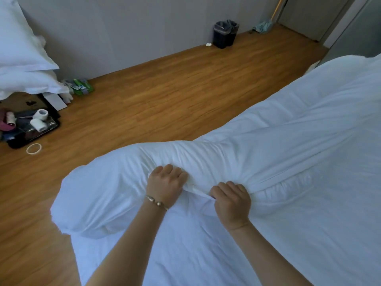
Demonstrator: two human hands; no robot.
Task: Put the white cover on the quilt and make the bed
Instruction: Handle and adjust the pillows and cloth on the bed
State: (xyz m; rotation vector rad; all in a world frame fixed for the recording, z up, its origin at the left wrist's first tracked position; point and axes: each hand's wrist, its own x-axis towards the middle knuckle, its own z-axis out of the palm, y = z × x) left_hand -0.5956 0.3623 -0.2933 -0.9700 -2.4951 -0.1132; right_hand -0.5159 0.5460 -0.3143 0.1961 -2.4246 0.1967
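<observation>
Seen from above, looking down at two bare arms reaching over a bed point(185, 254). Left hand point(166, 183), with a bracelet point(156, 202) at the wrist, curled tight into a bunched fold of the white cover point(288, 141). Right hand point(232, 201) just beside it, also curled tight, pinching a narrow strip of fabric pulled taut between the two fists — possibly a tie or the edge of the cover's opening, hard to tell. Quilt point(292, 184) apparently already inside, showing as a puffy quilted band to the right of the right hand. Covered bundle lying across the bed, its near-left corner point(86, 195) bulging out past the mattress edge over the wooden floor point(165, 89).

Likely risks from here: uneven pulling could leave the filling bunched at this corner, and a slipped grip would let the fabric spring back. The overhanging corner could slide off and drag on the floor.

Plenty of bare floor to the left and ahead for stepping round. Further off: a tray of toiletries point(31, 124) and a loose tape ring point(34, 149) at far left — a trip hazard if backing that way — stacked pillows point(22, 58) above them, and a black bin point(225, 34) by the wall.
</observation>
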